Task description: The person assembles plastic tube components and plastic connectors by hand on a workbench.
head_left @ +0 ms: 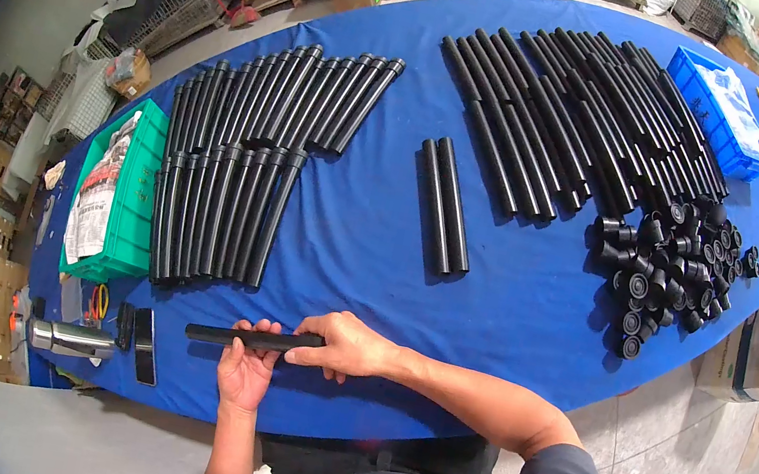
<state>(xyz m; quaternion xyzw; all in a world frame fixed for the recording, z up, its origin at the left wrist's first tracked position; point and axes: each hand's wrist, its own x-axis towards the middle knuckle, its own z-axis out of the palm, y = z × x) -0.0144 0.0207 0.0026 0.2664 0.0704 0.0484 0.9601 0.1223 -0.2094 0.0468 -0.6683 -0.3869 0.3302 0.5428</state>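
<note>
A black tube [215, 334] lies level across both my hands near the table's front edge. My left hand [244, 376] grips it around the middle from below, fingers curled over the far side. My right hand [350, 345] is closed over the tube's right end; whether a cap sits there is hidden by the fingers. Beyond my hands, two loose black tubes [445, 208] lie side by side. Two rows of tubes with wider collared ends [253, 93] lie at the left. A heap of black end caps [664, 262] is at the right, below many plain tubes [575, 109].
A green crate [148, 196] holding printed bags stands at the left edge. In front of it are a phone [145, 346], a steel flask [72, 340] and orange-handled scissors [100, 300]. A blue bin [726, 113] is at the far right; a cardboard box [753, 354] stands on the floor.
</note>
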